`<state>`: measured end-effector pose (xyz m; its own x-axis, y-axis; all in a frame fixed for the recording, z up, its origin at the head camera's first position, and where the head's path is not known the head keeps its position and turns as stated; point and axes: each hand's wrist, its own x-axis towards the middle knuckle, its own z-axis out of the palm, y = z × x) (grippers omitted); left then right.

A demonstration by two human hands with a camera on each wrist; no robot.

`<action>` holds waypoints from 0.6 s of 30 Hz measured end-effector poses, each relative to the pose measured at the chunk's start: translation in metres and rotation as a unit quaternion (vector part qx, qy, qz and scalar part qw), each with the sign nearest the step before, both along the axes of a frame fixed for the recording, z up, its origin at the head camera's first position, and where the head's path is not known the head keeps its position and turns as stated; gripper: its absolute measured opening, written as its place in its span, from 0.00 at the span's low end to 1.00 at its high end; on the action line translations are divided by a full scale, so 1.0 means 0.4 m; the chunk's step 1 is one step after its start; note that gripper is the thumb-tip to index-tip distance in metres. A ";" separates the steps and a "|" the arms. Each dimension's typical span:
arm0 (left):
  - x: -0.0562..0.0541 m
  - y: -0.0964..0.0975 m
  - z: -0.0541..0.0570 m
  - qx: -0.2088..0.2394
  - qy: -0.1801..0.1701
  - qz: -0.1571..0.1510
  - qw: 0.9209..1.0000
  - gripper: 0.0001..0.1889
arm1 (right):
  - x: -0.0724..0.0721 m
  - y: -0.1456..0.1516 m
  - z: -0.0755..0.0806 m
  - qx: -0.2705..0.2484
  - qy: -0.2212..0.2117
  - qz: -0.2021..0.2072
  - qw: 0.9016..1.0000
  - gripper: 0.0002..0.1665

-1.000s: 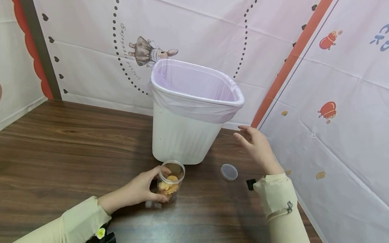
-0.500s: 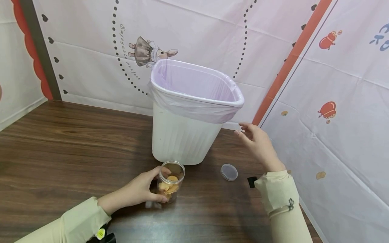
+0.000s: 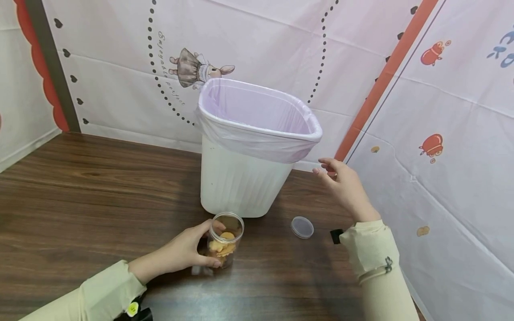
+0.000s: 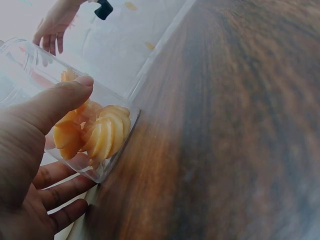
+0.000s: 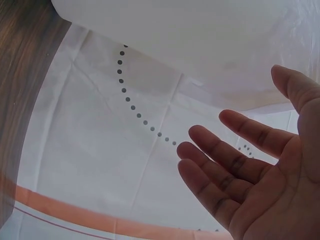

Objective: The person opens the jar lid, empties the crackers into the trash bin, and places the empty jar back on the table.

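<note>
My left hand (image 3: 182, 249) grips a clear plastic jar (image 3: 227, 232) around its side; the jar stands upright on the table without a lid. Inside the jar lie several yellow swirled cookies (image 4: 107, 132), seen close up in the left wrist view. The round clear lid (image 3: 302, 227) lies on the table to the right of the jar. My right hand (image 3: 343, 185) hovers beyond the lid, to the right of the bin, holding nothing. In the right wrist view its fingers (image 5: 210, 175) are spread and slightly bent, apart from the bin.
A white trash bin (image 3: 241, 178) lined with a pale purple bag (image 3: 257, 142) stands behind the jar. Printed cloth walls (image 3: 120, 35) enclose the dark wooden table (image 3: 100, 187) at the back and sides.
My right hand has moved slightly up and to the right, away from the lid. The left hand and the jar have stayed in place.
</note>
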<state>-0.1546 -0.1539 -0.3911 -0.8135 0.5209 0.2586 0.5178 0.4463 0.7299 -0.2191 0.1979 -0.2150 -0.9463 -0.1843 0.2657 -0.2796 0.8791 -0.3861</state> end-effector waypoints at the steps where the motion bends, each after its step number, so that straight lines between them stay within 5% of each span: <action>1: 0.000 0.000 0.000 0.000 -0.001 0.000 1.000 0.35 | -0.001 0.001 0.002 0.002 0.001 -0.001 1.000 0.33; 18: 0.001 0.003 -0.001 0.000 -0.006 0.004 1.000 0.35 | -0.022 -0.002 0.052 -0.014 -0.003 -0.003 1.000 0.34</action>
